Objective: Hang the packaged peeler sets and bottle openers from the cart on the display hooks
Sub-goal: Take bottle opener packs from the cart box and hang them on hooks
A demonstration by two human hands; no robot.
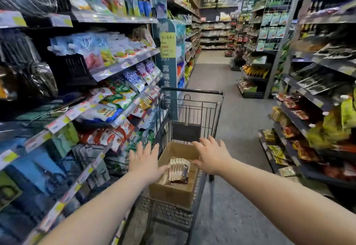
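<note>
Both hands, left hand and right hand, reach with fingers spread and empty over the cardboard box in the cart, flanking the upright packages inside; an uneven grab would likely topple or scatter them.

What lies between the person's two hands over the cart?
In the head view, a row of flat packages stands between the open left hand and right hand, inside an open cardboard box in the cart.

Stocked shelves on both sides — yellow price sign, grey aisle floor
</note>
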